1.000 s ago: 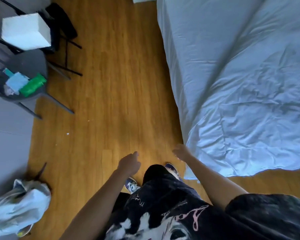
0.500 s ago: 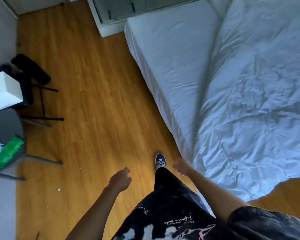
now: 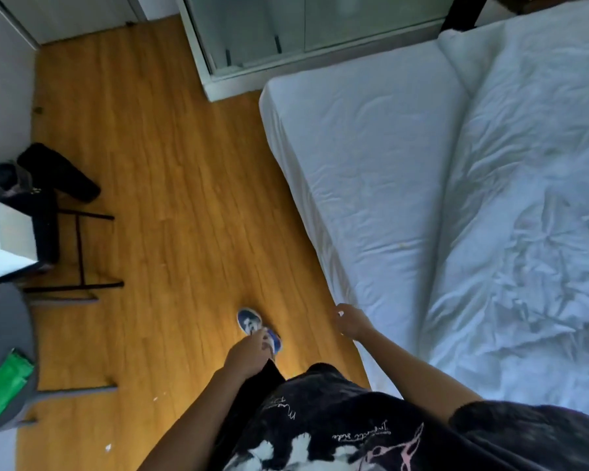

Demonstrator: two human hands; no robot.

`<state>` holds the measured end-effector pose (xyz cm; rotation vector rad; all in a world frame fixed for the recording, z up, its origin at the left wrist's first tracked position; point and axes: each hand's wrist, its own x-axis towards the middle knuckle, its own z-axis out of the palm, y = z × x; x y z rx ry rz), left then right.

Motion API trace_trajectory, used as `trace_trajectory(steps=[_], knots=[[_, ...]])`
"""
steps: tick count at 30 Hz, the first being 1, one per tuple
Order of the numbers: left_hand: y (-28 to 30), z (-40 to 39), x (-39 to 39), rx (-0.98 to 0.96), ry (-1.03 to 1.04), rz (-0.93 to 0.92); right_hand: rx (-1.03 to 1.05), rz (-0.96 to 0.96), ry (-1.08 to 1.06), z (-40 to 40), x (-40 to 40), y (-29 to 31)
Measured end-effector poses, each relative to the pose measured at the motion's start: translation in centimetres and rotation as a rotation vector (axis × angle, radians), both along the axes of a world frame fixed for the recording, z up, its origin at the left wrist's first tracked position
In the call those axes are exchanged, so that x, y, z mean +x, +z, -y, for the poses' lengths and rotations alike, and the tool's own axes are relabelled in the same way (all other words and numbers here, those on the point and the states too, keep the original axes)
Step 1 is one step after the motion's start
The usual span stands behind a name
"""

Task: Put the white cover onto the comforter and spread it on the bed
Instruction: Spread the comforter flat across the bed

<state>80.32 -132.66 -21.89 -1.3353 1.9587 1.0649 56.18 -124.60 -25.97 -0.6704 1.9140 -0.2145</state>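
Head view: I'm walking beside the bed point(image 3: 364, 171), both hands empty, the covered comforter point(image 3: 531, 232) lying rumpled on the right part of it.

My left hand point(image 3: 247, 351) hangs with fingers loosely curled, holding nothing; my right hand point(image 3: 352, 319) is relaxed just beside the mattress edge, apart from the cloth as far as I can tell through the blur. I judge the risk is pulling from one corner only, which would drag the comforter off-centre or onto the floor point(image 3: 170, 185).
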Motion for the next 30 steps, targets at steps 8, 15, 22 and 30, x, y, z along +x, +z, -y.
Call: trace_trajectory(steps=[8,15,22,30], knots=[[-4.2,23.1,0.7,0.039,0.060,0.094,0.106,-0.087,0.062,19.3,-1.7,1.5],[-2.4,45.6,-2.7,-0.026,-0.002,0.070,0.064,-0.151,0.092,37.4,-3.7,3.9],[-3.7,64.6,-7.7,0.021,-0.044,0.079,0.081,-0.183,0.495,58.0,-8.7,1.1],[-0.8,88.6,-17.8,-0.035,0.003,0.110,-0.048,-0.190,0.399,85.4,-19.6,4.1]])
